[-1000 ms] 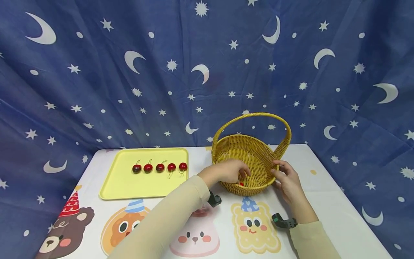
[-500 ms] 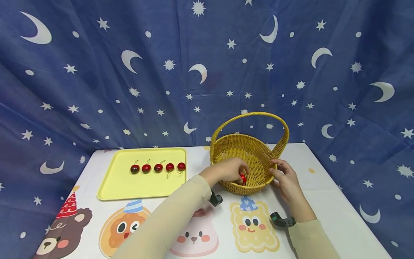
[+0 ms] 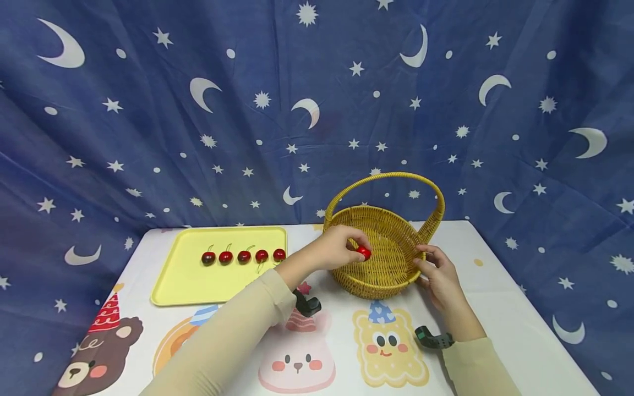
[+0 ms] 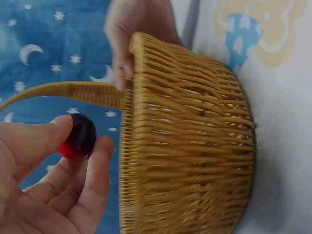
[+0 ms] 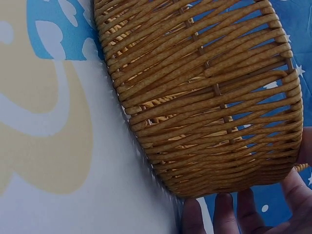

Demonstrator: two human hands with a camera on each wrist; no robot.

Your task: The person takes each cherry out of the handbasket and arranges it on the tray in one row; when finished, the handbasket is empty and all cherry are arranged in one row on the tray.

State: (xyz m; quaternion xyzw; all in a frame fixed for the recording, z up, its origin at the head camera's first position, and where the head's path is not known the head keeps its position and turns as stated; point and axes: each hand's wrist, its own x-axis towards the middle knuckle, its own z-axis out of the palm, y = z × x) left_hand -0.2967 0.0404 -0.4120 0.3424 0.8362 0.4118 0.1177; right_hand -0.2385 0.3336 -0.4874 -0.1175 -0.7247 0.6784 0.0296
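My left hand [image 3: 342, 247] pinches a red cherry [image 3: 364, 252] over the near left part of the yellow wicker basket [image 3: 391, 275]. In the left wrist view the cherry [image 4: 78, 136] sits between thumb and fingertips [image 4: 100, 151], just outside the basket's rim [image 4: 127, 146]. My right hand [image 3: 438, 272] holds the basket's right side, fingers curled on its rim near the handle's base. The right wrist view shows the basket's woven wall [image 5: 204, 92] with my fingertips [image 5: 224, 212] against it.
A yellow tray [image 3: 188, 280] at the left of the table carries several red cherries [image 3: 244, 256] in a row. The tablecloth [image 3: 495, 308] bears cartoon animals. A blue curtain with moons and stars [image 3: 247, 110] hangs behind.
My left hand has risen from the basket's bottom with a cherry and drawn back toward the left rim. The right hand has stayed on the basket.
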